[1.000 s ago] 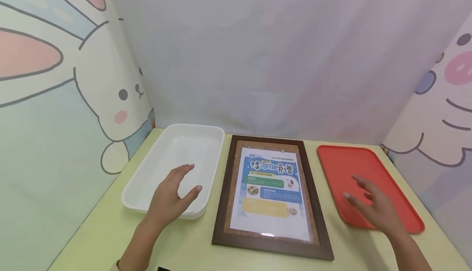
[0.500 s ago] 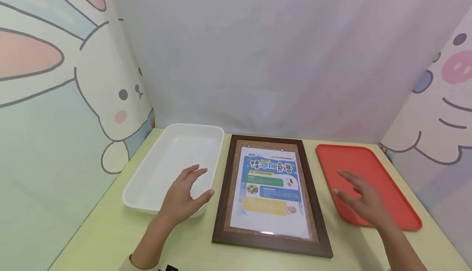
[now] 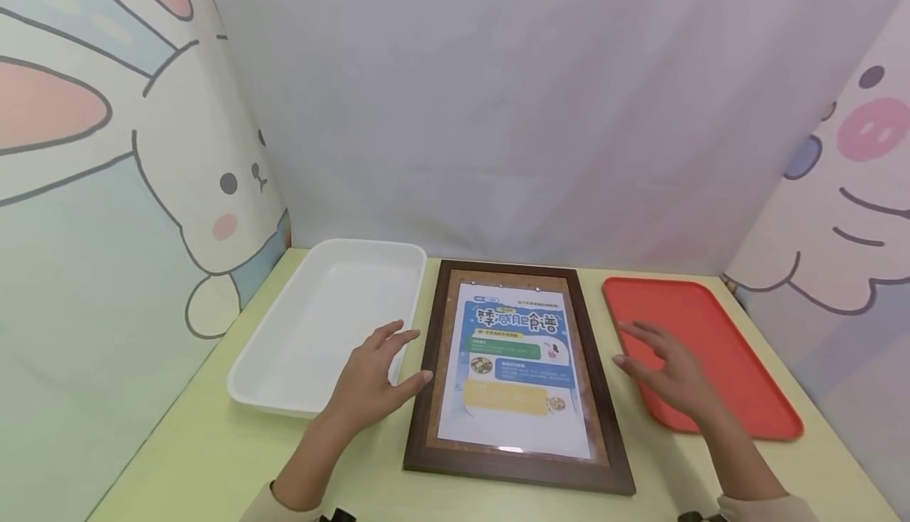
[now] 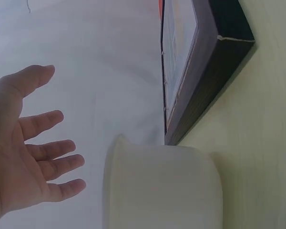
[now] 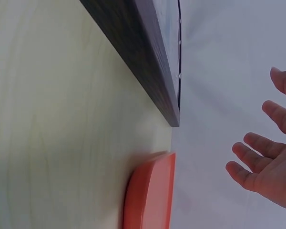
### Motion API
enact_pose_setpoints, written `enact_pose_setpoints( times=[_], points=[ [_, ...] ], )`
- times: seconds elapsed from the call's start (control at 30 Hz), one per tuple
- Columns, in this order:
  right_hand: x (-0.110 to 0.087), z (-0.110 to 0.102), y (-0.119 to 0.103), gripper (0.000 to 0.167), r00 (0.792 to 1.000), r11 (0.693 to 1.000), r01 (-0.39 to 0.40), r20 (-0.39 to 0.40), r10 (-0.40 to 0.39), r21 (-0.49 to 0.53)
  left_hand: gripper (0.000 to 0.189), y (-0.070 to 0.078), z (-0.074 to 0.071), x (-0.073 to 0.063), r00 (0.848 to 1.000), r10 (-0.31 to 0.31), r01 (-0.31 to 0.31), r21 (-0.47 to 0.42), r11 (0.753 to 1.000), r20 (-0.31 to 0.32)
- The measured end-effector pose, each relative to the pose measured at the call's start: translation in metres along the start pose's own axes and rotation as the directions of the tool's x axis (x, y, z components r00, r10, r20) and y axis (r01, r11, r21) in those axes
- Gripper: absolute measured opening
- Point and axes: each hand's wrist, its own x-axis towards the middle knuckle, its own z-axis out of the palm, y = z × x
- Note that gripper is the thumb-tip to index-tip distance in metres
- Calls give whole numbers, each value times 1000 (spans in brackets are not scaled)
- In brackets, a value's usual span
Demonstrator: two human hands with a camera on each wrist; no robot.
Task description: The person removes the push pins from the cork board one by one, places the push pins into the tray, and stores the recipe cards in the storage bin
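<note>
The left hand (image 3: 370, 380) hovers with fingers spread wide over the near corner of the white tray (image 3: 284, 348), holding nothing. The framed poster (image 3: 517, 372) lies flat on the bench (image 3: 199, 459) between both hands, its long edges just inside each. The right hand (image 3: 671, 372), equally wide and empty, hovers over the red tray (image 3: 739, 372). The step appears to be an approach to the frame; gripping would require both hands to close on its side rails.

The small print on the poster inside the picture frame (image 3: 517, 372) is too small to read. The left hand (image 3: 370, 380) covers the near right corner of the white tray (image 3: 320, 324), and the right hand (image 3: 671, 372) covers part of the red tray (image 3: 725, 364). Both wrist views cut off the frame and trays at their edges.
</note>
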Motion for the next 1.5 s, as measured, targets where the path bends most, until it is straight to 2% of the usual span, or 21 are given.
enact_pose_setpoints(
  times=[0.43,0.67,0.77,0.97,1.17,1.4,1.5],
  points=[
    [16,10,-5,58,998,1000,-25,53,24,17,52,20,19,5,992,-31,30,5,1000,121],
    [26,17,-11,60,997,998,-36,77,32,52,51,26,31,7,991,24,-19,-43,999,132],
    [30,20,-13,61,996,996,-42,88,36,72,51,29,36,9,988,15,-10,-36,999,156],
    [40,28,-16,60,992,997,-44,121,36,62,52,36,48,12,974,-25,27,-6,1000,226],
    [56,38,-17,60,985,999,-29,169,24,26,49,36,56,17,959,-1,8,-22,1000,284],
    [74,47,-20,60,979,999,-33,200,39,-33,50,36,69,21,915,-41,40,11,999,401],
    [84,50,-21,59,978,999,-20,207,27,-38,50,36,75,24,907,-46,44,15,999,419]
  ],
)
